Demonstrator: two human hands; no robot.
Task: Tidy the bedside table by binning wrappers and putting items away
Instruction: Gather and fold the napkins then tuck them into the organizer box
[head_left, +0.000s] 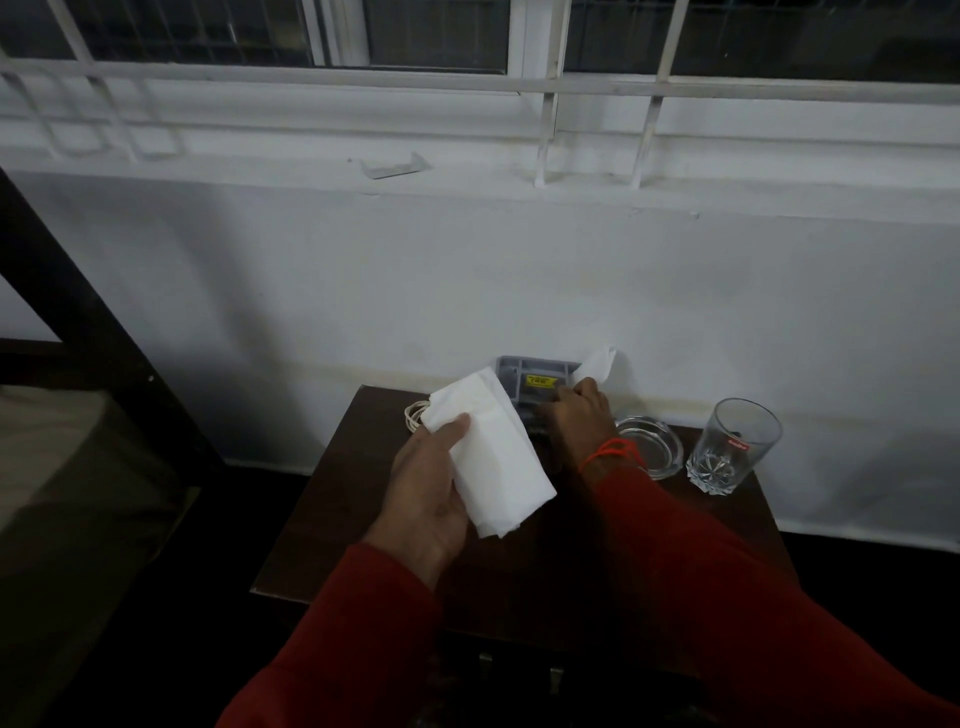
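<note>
My left hand (431, 493) holds a folded white tissue (493, 457) above the dark wooden bedside table (332, 525). My right hand (576, 410) reaches to the back of the table and pinches a second white tissue (597, 364) that sticks up beside a grey plastic box with a yellow label (530, 376). The right hand hides the box's front part. A coiled white cable (414, 415) lies at the table's back left, partly behind the held tissue.
A clear glass ashtray (657, 449) and an empty drinking glass (732, 447) stand at the table's right. The white wall and barred window rise behind. A dark bed frame (88, 332) with a mattress lies at the left. A small clear wrapper (395, 166) rests on the sill.
</note>
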